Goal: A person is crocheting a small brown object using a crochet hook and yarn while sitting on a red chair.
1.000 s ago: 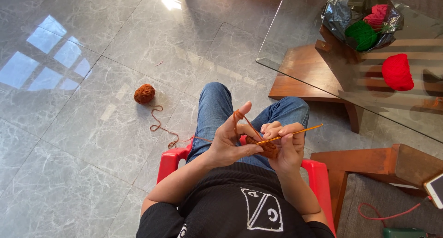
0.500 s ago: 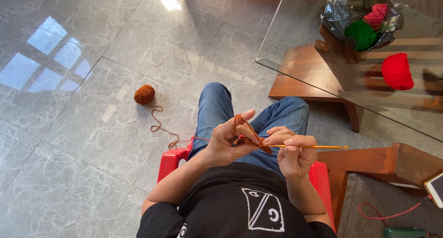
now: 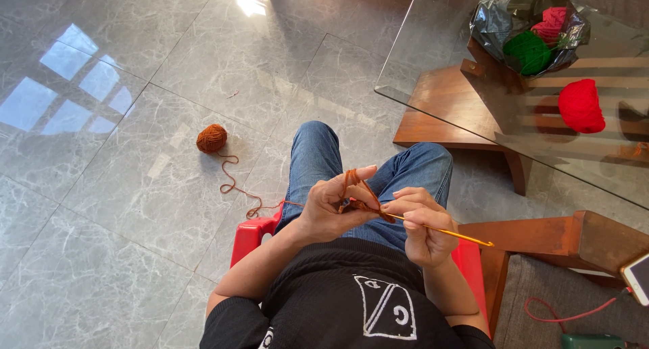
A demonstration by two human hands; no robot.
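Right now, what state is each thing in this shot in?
Left hand: raised, brown yarn looped over a finger.
Right hand: grip closed on crochet hook.
Brown yarn ball: on floor, strand trailing to hands.
Red yarn ball: loose on glass table.
Black bag: open, green and pink yarn inside.

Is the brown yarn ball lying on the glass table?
No, the brown yarn ball lies on the floor, left of the person's legs.

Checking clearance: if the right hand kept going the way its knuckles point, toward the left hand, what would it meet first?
Probably the small rust-orange crocheted yarn piece pinched by the left hand; the right hand nearly touches it already.
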